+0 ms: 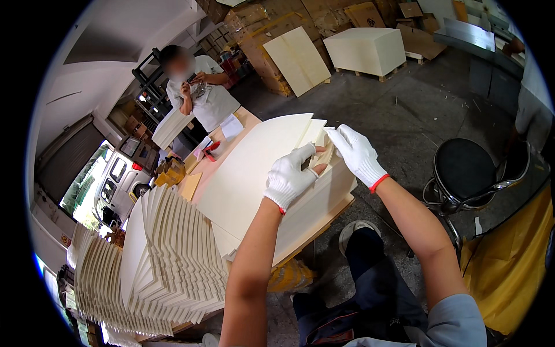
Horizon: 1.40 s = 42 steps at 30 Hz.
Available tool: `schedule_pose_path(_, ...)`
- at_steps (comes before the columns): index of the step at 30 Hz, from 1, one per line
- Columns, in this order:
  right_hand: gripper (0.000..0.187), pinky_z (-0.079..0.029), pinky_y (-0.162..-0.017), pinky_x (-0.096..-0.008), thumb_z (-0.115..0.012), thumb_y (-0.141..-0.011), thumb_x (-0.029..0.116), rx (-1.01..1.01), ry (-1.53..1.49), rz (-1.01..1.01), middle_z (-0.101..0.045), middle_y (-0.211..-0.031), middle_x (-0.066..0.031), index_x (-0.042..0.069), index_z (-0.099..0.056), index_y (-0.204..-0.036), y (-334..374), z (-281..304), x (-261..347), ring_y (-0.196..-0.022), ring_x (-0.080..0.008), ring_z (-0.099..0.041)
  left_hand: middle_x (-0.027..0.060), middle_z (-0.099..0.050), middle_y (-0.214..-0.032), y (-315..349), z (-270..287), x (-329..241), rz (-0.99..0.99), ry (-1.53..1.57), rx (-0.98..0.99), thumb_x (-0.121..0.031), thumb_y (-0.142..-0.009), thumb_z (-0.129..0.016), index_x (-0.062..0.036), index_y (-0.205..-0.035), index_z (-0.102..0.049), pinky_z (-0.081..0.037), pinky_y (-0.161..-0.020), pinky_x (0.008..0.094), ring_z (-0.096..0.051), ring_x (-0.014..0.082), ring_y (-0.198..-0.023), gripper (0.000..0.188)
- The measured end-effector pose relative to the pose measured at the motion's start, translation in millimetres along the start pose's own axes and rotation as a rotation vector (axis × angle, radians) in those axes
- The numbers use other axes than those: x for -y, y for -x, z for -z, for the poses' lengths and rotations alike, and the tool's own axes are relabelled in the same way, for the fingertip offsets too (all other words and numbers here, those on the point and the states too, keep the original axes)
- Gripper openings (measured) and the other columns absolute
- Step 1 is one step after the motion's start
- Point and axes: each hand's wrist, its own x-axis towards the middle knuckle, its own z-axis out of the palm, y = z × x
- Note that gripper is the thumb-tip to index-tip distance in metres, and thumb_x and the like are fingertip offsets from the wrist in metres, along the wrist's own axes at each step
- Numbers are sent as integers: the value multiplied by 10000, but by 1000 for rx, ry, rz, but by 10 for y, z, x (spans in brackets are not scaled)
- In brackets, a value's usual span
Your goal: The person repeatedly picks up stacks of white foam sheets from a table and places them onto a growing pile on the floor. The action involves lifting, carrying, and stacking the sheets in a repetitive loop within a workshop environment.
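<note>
A stack of thin white boards (254, 156) lies on the table in front of me, its top sheet curved along the far side. My left hand (292, 173), in a white glove with bare fingertips, rests over the stack's right part. Its thumb and a finger are spread with a gap between them, near several narrow stepped board edges (315, 130). At the stack's far right corner is my right hand (356, 153), gloved in white with a red cuff. Its fingers are pressed together on a board edge there; the glove hides part of the grip.
Fanned piles of white notched boards (173, 254) stand at the left. A black round stool (464, 168) is at the right, near yellow cloth (511, 266). Across the table, a person (196, 87) handles a small item. A red tool (211, 150) lies on the table (245, 120).
</note>
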Motion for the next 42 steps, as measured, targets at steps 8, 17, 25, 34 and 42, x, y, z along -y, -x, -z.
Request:
schedule_pose_path(8,525,-486,-763,-434,-468,-1067,551,9,8,-23,-677,-877,-160,58,-637,-1005,11,32,29,-828,-352,-663,164,-754,-1177,-10,1,-12,24,56,15,-351,-938,-737,-228,-1310,-712,-553,-938,411,-721,346,-1087,392)
schedule_pose_path(17,663,-477,-791,-427,-396,-1055,660,-18,-66,-27,-664,-808,-143,57,-636,-918,18,-22,5,-831,-344,-659,175,-744,-1118,13,-33,42,-19,39,-70,-285,-963,-686,-251,-1327,-702,-562,-880,425,-717,364,-1015,365)
schedule_pose_path(25,674,-491,-706,-400,-440,-1019,718,46,24,-134,-686,-885,-155,79,-653,-1010,31,98,156,-791,-301,-681,180,-740,-1126,95,-66,18,-156,-109,-119,-202,-949,-693,-217,-1358,-679,-566,-888,420,-723,367,-1036,409)
schedule_pose_path(34,434,-413,-459,-270,-585,-1056,472,565,-978,-573,-674,-991,-140,103,-564,-1284,294,-407,330,-595,-177,-600,90,-694,-1286,623,-160,113,-431,-99,-721,-45,-830,-715,-159,-1218,-737,-583,-864,444,-717,350,-1010,405)
schedule_pose_path(42,194,-386,-440,-250,-680,-1030,235,481,-968,-611,-557,-757,-10,69,-611,-1102,418,-689,363,-568,-123,-545,35,-714,-1208,1923,-322,478,34,-155,-451,-92,-799,-692,-199,-1023,-693,-581,-668,445,-716,293,-940,248)
